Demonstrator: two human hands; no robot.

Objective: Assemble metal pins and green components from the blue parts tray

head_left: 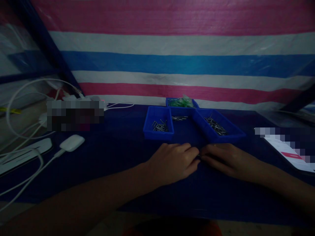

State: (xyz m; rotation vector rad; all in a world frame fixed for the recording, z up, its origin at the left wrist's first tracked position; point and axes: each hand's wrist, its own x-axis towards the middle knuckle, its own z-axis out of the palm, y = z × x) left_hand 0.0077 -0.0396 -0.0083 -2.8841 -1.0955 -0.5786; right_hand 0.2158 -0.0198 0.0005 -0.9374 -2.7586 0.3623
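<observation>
My left hand (176,162) and my right hand (225,159) meet fingertip to fingertip just above the dark blue table. The fingers of both are pinched closed. A tiny bit of something thin and shiny shows between the fingertips, too small and dark to name. Beyond my left hand stands a blue bin (158,135) with thin metal pins (160,126) lying in it. A second blue bin (232,132), beyond my right hand, holds many similar metal pieces (216,126). Between the bins, a small pile of metal pins (179,118) lies on the table.
Behind sits another blue bin (169,103) with green items in a clear bag (183,101). White cables (36,157), a white charger (72,143) and a power strip (14,155) occupy the left. A lit phone (286,149) lies at right. A striped sheet (187,64) hangs behind the table (118,141).
</observation>
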